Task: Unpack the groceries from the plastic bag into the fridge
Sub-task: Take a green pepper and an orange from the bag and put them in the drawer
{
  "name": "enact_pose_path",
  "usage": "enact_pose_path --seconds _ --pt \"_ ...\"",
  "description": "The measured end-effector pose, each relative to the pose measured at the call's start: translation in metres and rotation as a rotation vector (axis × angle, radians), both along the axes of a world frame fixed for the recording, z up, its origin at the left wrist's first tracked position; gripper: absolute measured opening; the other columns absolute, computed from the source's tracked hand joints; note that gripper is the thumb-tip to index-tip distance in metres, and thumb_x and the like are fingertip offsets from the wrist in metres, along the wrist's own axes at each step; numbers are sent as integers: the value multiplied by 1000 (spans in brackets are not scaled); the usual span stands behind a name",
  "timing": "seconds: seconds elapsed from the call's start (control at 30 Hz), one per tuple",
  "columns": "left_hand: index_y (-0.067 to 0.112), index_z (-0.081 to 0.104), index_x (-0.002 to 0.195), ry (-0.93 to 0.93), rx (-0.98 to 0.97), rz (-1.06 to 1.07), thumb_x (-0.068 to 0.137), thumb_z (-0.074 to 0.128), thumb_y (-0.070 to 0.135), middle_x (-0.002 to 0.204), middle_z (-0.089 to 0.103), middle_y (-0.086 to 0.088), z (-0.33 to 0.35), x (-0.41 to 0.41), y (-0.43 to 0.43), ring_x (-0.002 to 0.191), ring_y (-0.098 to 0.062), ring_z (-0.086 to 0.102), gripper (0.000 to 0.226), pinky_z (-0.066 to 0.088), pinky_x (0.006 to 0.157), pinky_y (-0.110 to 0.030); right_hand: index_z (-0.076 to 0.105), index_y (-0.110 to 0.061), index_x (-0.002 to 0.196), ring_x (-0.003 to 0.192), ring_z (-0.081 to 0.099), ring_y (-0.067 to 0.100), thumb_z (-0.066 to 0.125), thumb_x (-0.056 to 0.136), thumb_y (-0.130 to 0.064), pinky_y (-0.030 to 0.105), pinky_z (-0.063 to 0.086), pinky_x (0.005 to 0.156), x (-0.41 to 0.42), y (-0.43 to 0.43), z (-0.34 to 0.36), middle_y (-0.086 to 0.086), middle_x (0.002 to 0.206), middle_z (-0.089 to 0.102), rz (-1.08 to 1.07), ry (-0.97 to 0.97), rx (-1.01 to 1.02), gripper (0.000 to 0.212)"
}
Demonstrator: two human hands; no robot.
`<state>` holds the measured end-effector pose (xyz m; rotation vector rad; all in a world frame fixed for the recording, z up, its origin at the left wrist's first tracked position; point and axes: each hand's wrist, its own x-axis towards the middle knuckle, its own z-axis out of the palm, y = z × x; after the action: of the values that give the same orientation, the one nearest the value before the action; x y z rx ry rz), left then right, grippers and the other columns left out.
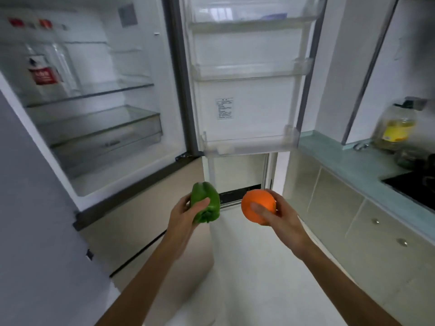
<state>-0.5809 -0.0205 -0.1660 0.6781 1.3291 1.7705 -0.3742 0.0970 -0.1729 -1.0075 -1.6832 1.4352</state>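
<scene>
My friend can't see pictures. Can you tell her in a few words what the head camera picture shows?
A person stands at an open fridge, holding a green pepper in the left hand and an orange in the right hand. The fridge's glass shelves and door racks look nearly bare. A yellow-labelled bottle sits on the counter to the right.

The scene is viewed from head height, angled forward and down, close before an open fridge (94,109), counter (348,161) at right.
</scene>
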Motion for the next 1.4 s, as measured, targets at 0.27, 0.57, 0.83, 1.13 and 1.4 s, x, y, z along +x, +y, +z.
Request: enact_pose_path --seconds 0.27,0.57,0.83,1.13,1.4 --pt "2 61 119 -47 19 281 73 75 13 107 68 -18 -4 -100 46 94 -30 66 49 55 80 -39 48 -28 136 110 59 22 69 74 -52 40 54 91 -127 93 1 1 127 56 233 114 -73 69" --pt "7 54 99 -187 283 378 78 69 21 101 54 -17 30 -176 93 98 -33 58 29 52 93 -40 51 -19 132 111 59 26 77 77 -18 36 55 84 -243 164 25 6 125 56 527 324 -410 61" --pt "6 56 129 -418 306 751 86 60 49 129 62 -17 27 -240 100 121 -34 58 62 45 103 -47 46 -24 120 114 57 32 70 71 -33 45 53 90 -348 183 28 8 125 50 683 435 -780 54" --pt "14 46 140 -450 421 790 76 63 66 138 46 -26 20 -343 98 127 -45 48 84 37 111 -52 43 -23 133 119 56 38 67 85 -36 50 50 96 -482 186 33 16 134 48 705 456 -928 55" --pt "19 61 129 -358 326 882 68 64 66 131 58 -14 12 -392 97 129 -39 48 77 35 111 -49 48 -24 136 108 57 31 79 43 -51 41 50 89 -565 182 45 11 125 52 731 426 -915 102"
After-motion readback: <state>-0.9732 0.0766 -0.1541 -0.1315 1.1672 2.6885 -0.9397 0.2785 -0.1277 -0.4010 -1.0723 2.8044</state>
